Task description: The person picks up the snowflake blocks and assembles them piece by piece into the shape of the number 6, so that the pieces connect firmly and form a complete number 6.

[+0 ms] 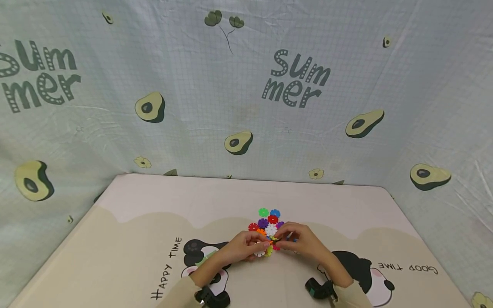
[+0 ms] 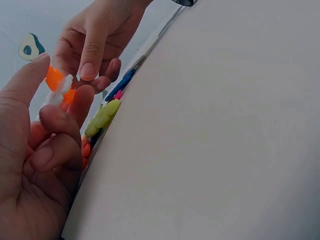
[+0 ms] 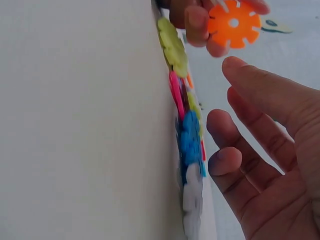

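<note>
My left hand (image 1: 246, 247) pinches an orange notched plastic disc (image 3: 242, 32) between thumb and fingers. A white notched disc (image 2: 59, 92) crosses the orange one in that same grip. Just beside them is my right hand (image 1: 302, 240), its fingers loosely bent and thumb apart, with nothing between them in the right wrist view. Beneath both hands lies a cluster of colourful notched discs, among them a green disc (image 1: 263, 212), a purple disc (image 1: 263, 223) and a yellow-green disc (image 3: 172, 47). The hands hide part of this cluster in the head view.
The discs lie on a table covered by a pale cloth (image 1: 161, 196) printed with pandas and lettering. Behind it hangs a curtain (image 1: 185, 107) with avocado prints. Black straps with small devices circle both wrists, such as the right wrist device (image 1: 319, 288).
</note>
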Tool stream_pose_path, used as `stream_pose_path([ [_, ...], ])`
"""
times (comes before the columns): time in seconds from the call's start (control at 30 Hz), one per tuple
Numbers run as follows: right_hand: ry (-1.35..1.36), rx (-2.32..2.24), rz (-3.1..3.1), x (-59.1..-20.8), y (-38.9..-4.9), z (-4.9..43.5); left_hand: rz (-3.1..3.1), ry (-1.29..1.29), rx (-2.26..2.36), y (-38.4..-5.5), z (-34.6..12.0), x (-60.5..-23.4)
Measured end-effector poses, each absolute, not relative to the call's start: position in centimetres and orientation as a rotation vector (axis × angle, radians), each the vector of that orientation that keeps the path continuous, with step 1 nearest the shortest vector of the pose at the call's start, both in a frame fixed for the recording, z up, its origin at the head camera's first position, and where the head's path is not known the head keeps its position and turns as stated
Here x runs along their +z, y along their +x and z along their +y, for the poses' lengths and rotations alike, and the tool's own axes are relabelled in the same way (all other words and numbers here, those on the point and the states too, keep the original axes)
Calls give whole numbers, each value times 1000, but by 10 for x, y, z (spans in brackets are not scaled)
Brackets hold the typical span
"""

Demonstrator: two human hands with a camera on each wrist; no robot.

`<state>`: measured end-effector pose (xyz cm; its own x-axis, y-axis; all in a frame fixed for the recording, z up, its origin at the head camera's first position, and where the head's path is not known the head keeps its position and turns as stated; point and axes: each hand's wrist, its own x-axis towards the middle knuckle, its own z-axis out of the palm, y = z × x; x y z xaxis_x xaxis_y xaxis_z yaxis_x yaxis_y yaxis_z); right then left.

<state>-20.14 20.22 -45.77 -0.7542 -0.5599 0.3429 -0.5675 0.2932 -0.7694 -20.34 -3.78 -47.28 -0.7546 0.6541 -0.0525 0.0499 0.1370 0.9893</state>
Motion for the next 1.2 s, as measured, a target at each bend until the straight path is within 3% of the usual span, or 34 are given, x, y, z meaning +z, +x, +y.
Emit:
stream_pose_path([
  [1.2,922,1324,-2817,-456,-205,227,1954,577,1686,-204,-39,-474],
])
